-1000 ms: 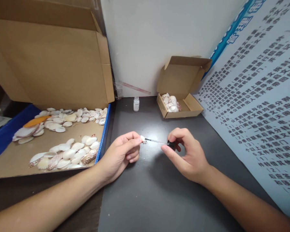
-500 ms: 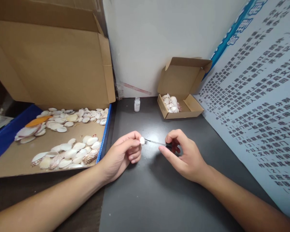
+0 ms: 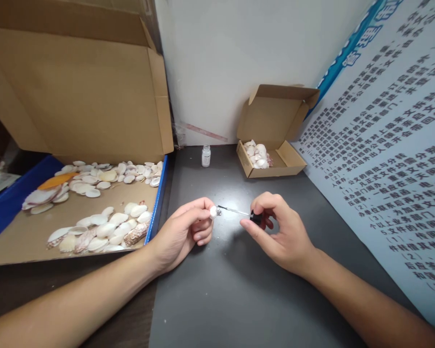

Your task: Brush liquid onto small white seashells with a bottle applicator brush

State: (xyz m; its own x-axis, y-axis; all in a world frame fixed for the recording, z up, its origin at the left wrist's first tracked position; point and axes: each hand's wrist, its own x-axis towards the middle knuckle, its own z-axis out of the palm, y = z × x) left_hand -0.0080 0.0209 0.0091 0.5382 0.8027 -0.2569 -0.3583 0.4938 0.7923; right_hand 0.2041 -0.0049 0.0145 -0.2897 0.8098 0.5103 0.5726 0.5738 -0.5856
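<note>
Between the thumb and forefinger of my left hand [image 3: 188,224] is a small white shell [image 3: 213,211]. A small silvery piece [image 3: 219,211] shows at its right edge; whether it is fixed on cannot be told. My right hand [image 3: 281,232] pinches the black cap of a small applicator brush [image 3: 255,217]. Its thin stem points left, and the dark tip lies at the silvery piece; contact is too small to make out. Both hands are above the dark grey tabletop [image 3: 203,299]. Behind them stands a small uncapped glass bottle [image 3: 206,157] with a label.
On the left a blue-edged cardboard box [image 3: 159,198] holds rows of white shells [image 3: 105,229] and an orange piece [image 3: 58,181]. A smaller open carton [image 3: 286,166] with shells stands back right. A white panel [image 3: 253,48] and a printed board [image 3: 395,159] border the table.
My right hand has shifted slightly to the right and turned a little, so more of the black cap shows. My left hand stays nearly in place with the shell.
</note>
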